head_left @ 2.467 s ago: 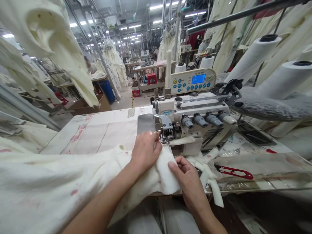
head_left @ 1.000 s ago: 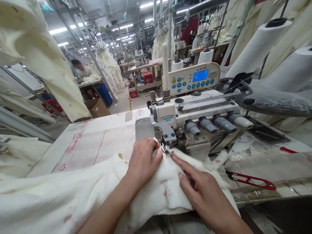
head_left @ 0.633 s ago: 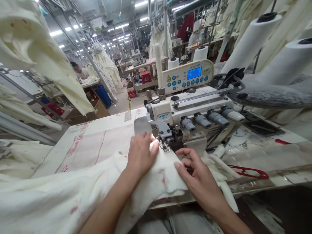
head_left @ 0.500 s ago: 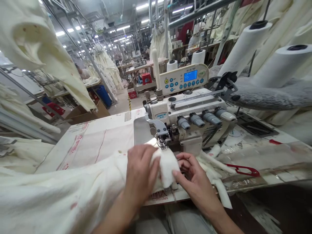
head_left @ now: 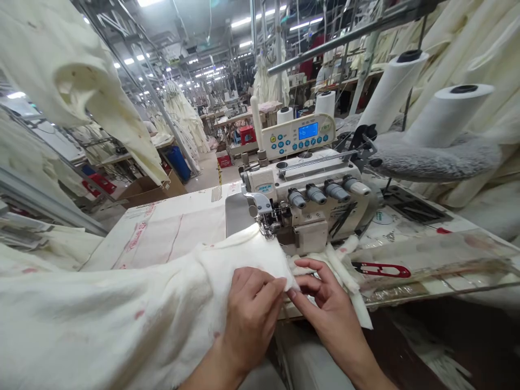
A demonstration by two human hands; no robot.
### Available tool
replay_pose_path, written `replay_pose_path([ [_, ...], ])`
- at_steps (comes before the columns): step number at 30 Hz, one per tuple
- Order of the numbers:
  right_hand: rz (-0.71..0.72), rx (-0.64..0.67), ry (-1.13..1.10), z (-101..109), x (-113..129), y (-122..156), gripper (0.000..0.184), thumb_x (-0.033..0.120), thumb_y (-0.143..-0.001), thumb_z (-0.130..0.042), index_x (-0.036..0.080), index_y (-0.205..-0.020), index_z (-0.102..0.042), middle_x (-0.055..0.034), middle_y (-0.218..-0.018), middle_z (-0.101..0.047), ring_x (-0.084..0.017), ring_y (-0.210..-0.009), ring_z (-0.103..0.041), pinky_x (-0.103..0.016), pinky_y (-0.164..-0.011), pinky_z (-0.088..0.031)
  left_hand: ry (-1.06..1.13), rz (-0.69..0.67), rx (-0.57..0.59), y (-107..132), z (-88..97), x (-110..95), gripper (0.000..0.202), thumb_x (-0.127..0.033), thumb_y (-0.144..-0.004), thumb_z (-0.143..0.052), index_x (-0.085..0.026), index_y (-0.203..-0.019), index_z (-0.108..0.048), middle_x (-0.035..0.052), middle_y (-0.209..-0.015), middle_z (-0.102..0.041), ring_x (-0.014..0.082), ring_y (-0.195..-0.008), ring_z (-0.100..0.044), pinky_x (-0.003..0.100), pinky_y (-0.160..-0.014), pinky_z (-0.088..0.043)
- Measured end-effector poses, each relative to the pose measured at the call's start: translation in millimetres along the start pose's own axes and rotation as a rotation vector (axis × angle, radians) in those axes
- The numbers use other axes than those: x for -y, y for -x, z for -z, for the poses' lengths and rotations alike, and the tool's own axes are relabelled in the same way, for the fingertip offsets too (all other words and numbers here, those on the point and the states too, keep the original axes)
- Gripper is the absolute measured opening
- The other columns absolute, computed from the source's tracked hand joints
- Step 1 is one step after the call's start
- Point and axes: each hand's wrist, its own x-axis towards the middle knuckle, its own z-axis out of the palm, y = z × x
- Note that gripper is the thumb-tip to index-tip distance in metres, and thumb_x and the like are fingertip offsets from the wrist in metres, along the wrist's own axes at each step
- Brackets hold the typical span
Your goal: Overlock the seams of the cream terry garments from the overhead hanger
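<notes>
Cream fleece fabric point(head_left: 170, 303) with reddish spots spreads from the lower left up to the overlock sewing machine point(head_left: 300, 184). Its far edge lies at the presser foot point(head_left: 267, 225). My left hand point(head_left: 254, 314) is closed on the near edge of the fabric, thumb and fingers pinched together. Just right of it, my right hand point(head_left: 329, 309) pinches the fabric's corner between thumb and fingers. The fingertips of both hands almost meet there. The needle area is partly hidden by the machine's metal parts.
Red thread snips point(head_left: 384, 270) and fabric strips point(head_left: 345, 271) lie right of the machine. Large white thread cones point(head_left: 392, 89) stand behind on the right. A cream garment piece point(head_left: 89, 81) hangs at upper left. A control panel point(head_left: 298, 134) tops the machine.
My left hand has moved right and down to the fabric's corner, beside my right hand. The fabric now lies flatter before the presser foot. The view has shifted slightly.
</notes>
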Motion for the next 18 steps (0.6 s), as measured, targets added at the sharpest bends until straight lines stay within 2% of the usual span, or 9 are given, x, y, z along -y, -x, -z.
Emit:
replay_pose_path([
  [2, -0.037, 0.002, -0.035, 1.8, 3.4, 1.4, 0.043, 0.034, -0.074, -0.066, 0.022, -0.107, -0.041, 0.0018, -0.071, -0.062, -0.011, -0.059, -0.047, -0.021, -0.057, -0.037, -0.001, -0.027, -0.022, 3.5, 0.9, -2.4, 0.018, -0.008, -0.082, -0.050, -0.018, -0.095, -0.059, 0.0024, -0.070, -0.058, 0.0138, -0.067, -0.050, 0.029, -0.063, -0.038],
  [5, -0.116, 0.065, -0.137, 4.3, 8.1, 4.1, 0.046, 0.039, -0.074, -0.067, 0.022, -0.107, -0.040, 0.0042, -0.061, -0.058, -0.008, -0.046, -0.039, -0.018, -0.046, -0.032, -0.096, -0.151, -0.036, 9.9, -0.3, 0.6, 0.025, -0.009, -0.080, -0.055, -0.016, -0.103, -0.058, 0.0032, -0.072, -0.061, 0.0148, -0.069, -0.054, 0.032, -0.066, -0.039],
  [8, -0.108, 0.101, -0.085, 8.8, 9.4, 7.0, 0.044, 0.038, -0.077, -0.064, 0.024, -0.112, -0.042, 0.0013, -0.068, -0.061, -0.010, -0.047, -0.045, -0.020, -0.046, -0.038, -0.192, -0.258, -0.077, 12.9, -1.3, 7.2, 0.024, -0.010, -0.079, -0.057, -0.012, -0.103, -0.057, 0.0047, -0.078, -0.065, 0.0164, -0.077, -0.058, 0.033, -0.072, -0.040],
  [10, 0.089, 0.081, 0.151, 13.7, 7.7, 5.5, 0.038, 0.030, -0.081, -0.060, 0.026, -0.116, -0.047, -0.0031, -0.083, -0.063, -0.015, -0.063, -0.054, -0.025, -0.057, -0.045, -0.202, -0.284, -0.101, 12.9, -1.0, 9.7, 0.020, -0.009, -0.080, -0.055, -0.011, -0.100, -0.057, 0.0045, -0.078, -0.065, 0.0159, -0.077, -0.058, 0.032, -0.072, -0.039],
  [12, 0.446, 0.054, 0.455, 19.0, 4.6, -0.3, 0.036, 0.019, -0.083, -0.056, 0.029, -0.116, -0.052, -0.0053, -0.093, -0.060, -0.018, -0.080, -0.056, -0.030, -0.069, -0.047, -0.173, -0.284, -0.093, 11.3, 0.2, 9.4, 0.018, -0.009, -0.080, -0.053, -0.010, -0.098, -0.057, 0.0045, -0.075, -0.065, 0.0157, -0.074, -0.056, 0.032, -0.070, -0.039],
  [14, 0.791, 0.039, 0.678, 23.0, 0.9, -8.3, 0.036, 0.009, -0.081, -0.053, 0.028, -0.112, -0.057, -0.0054, -0.091, -0.056, -0.018, -0.082, -0.054, -0.031, -0.070, -0.046, -0.129, -0.278, -0.074, 6.9, 2.3, 7.8, 0.017, -0.008, -0.078, -0.054, -0.011, -0.094, -0.057, 0.0036, -0.072, -0.063, 0.0151, -0.069, -0.053, 0.031, -0.066, -0.037],
  [15, 0.905, 0.035, 0.736, 24.2, -1.0, -12.1, 0.035, 0.006, -0.080, -0.052, 0.027, -0.108, -0.058, -0.0052, -0.087, -0.054, -0.018, -0.079, -0.052, -0.030, -0.068, -0.046, -0.097, -0.266, -0.047, 2.9, 3.7, 7.7, 0.014, -0.009, -0.078, -0.054, -0.013, -0.091, -0.057, 0.0028, -0.070, -0.062, 0.0148, -0.067, -0.052, 0.031, -0.065, -0.037],
  [16, 0.972, 0.035, 0.771, 24.9, -2.9, -15.1, 0.033, 0.003, -0.080, -0.052, 0.025, -0.104, -0.059, -0.0047, -0.084, -0.052, -0.017, -0.077, -0.051, -0.031, -0.067, -0.045, -0.063, -0.226, -0.009, -2.6, 5.3, 8.9, 0.010, -0.011, -0.079, -0.054, -0.015, -0.087, -0.057, 0.0023, -0.070, -0.060, 0.0150, -0.067, -0.051, 0.031, -0.065, -0.037],
  [18, 1.014, 0.037, 0.796, 25.4, -7.0, -18.4, 0.029, 0.002, -0.079, -0.052, 0.022, -0.099, -0.059, -0.0041, -0.080, -0.050, -0.017, -0.075, -0.049, -0.033, -0.068, -0.045, -0.031, -0.023, 0.069, -17.7, 8.0, 17.1, 0.008, -0.018, -0.082, -0.049, -0.017, -0.086, -0.056, 0.0038, -0.079, -0.060, 0.0171, -0.077, -0.052, 0.033, -0.072, -0.038],
])
